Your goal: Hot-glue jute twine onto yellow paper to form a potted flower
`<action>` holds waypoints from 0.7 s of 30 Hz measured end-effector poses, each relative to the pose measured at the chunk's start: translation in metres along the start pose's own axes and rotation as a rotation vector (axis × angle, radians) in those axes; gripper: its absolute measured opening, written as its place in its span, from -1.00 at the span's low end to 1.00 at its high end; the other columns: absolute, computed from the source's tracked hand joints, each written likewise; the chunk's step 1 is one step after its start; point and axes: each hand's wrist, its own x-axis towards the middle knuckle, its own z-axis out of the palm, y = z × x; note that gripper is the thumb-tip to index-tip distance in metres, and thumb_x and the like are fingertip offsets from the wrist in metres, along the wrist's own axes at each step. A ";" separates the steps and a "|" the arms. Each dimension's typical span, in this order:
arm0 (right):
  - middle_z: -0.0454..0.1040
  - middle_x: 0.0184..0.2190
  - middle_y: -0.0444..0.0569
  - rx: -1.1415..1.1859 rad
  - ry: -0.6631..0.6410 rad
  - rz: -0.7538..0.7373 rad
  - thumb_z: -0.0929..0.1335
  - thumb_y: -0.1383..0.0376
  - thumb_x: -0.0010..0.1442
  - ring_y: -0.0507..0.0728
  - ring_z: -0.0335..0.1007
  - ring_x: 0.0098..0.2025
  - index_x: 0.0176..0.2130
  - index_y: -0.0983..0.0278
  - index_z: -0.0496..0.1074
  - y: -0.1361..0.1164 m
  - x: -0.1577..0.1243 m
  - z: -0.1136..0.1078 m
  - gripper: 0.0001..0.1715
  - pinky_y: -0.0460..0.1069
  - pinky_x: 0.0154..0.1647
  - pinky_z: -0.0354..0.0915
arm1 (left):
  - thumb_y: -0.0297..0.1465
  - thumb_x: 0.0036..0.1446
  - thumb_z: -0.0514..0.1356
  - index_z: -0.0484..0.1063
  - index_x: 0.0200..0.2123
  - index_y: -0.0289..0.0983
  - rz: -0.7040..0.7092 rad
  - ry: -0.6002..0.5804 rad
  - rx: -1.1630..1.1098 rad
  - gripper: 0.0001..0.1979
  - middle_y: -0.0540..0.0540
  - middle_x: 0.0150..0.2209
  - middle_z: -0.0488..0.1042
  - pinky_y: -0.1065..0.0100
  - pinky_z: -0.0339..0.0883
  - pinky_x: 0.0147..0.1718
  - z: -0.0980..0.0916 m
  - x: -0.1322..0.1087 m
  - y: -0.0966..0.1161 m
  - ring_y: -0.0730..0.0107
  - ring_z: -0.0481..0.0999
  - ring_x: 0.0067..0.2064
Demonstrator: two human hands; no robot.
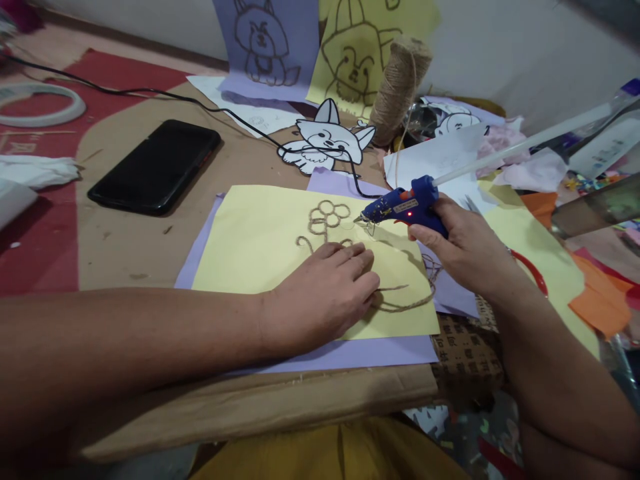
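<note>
My right hand (463, 247) is closed round a blue hot glue gun (405, 205), its nozzle pointing left at the yellow paper (255, 243), just right of a flower shape made of jute twine (326, 219). A white glue stick (505, 152) juts from the gun's back. My left hand (325, 293) lies palm down on the yellow paper, fingers together, pressing the loose twine (405, 303) that curls out to its right. The yellow sheet lies on a lilac sheet (350, 353).
A black phone (156, 167) lies at the left on brown cardboard (125, 253). The gun's black cord (200, 103) runs across the back. A twine spool (399, 83), a white fox cutout (327, 140), twine animal pictures against the wall and loose coloured papers (595, 293) crowd the back and right.
</note>
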 end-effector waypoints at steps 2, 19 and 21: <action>0.58 -0.18 0.09 -0.013 0.017 -0.004 0.30 0.12 0.31 0.28 0.49 -0.22 -0.03 0.26 0.43 0.001 0.000 0.001 -0.67 0.08 -0.28 0.34 | -0.36 0.43 -0.03 0.46 -0.21 -0.32 0.003 0.005 0.001 -0.70 -0.34 0.04 0.52 -0.02 0.40 0.03 0.001 0.000 0.000 -0.05 0.49 0.17; 0.59 -0.16 0.12 -0.008 0.035 0.010 0.30 0.14 0.31 0.30 0.50 -0.21 0.00 0.27 0.41 -0.001 0.004 0.008 -0.66 0.10 -0.25 0.34 | -0.36 0.43 -0.03 0.46 -0.21 -0.32 -0.001 -0.016 0.011 -0.71 -0.34 0.06 0.52 -0.01 0.42 0.02 0.000 0.001 0.001 -0.05 0.48 0.18; 0.59 -0.17 0.11 -0.008 0.041 0.007 0.30 0.14 0.30 0.30 0.50 -0.21 0.00 0.27 0.41 -0.001 0.004 0.009 -0.65 0.10 -0.26 0.34 | -0.36 0.43 -0.03 0.46 -0.21 -0.33 -0.001 -0.013 0.012 -0.71 -0.34 0.06 0.52 0.00 0.41 0.02 0.000 0.001 0.001 -0.05 0.48 0.19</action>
